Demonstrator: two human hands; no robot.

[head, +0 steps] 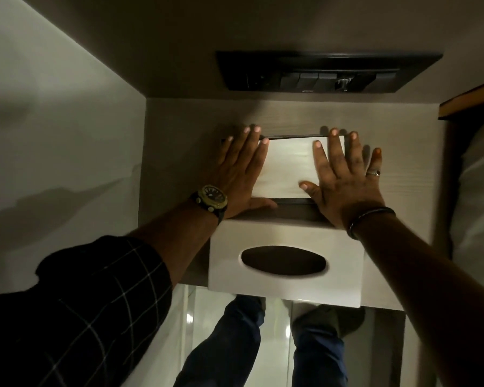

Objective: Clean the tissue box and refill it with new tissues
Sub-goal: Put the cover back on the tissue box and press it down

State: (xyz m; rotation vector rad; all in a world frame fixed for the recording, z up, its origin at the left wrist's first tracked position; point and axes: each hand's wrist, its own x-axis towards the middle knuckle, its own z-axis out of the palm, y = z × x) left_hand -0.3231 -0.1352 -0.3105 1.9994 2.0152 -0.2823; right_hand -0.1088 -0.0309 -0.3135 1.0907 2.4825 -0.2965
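Note:
A stack of white tissues [288, 166] lies on the dark base of the tissue box [294, 201] on a small pale table [403, 188]. My left hand [241, 171] lies flat on the stack's left side, fingers spread. On the right side, my right hand [344, 180] presses down flat in the same way. The white box cover [287, 286] with its dark oval slot [284, 260] stands on the table's near edge, just below my wrists.
A black switch panel [319, 72] is set in the wall behind the table. A white wall [53, 121] closes the left side. A bed with white linen [481, 177] and a wooden edge lies to the right. My legs and a glossy floor [277, 339] show below.

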